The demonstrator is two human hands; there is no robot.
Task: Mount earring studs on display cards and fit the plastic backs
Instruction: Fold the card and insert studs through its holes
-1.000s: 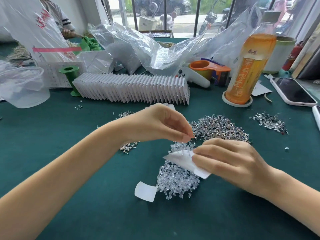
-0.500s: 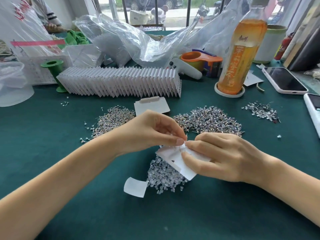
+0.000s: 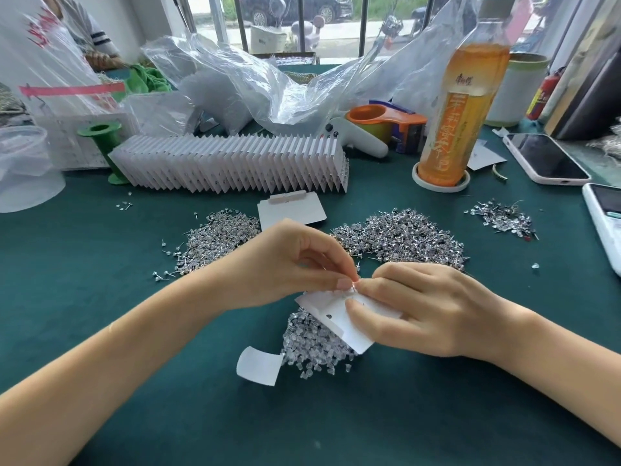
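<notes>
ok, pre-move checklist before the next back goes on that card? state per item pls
1. Card held: ok. The right hand grips the display card above the table.
2. Stud post reachable: ok. A thin metal post shows at the card's top edge, between the fingertips.
3. Left hand on the work: ok. It pinches at that post; whether it holds a back, cannot tell.
4. Back seated on the post: cannot tell, too small and hidden by fingers.
5. Backs supply: ok. The pile of clear backs lies directly under the card.
6. Studs supply: ok. A stud pile lies just beyond the hands.
</notes>
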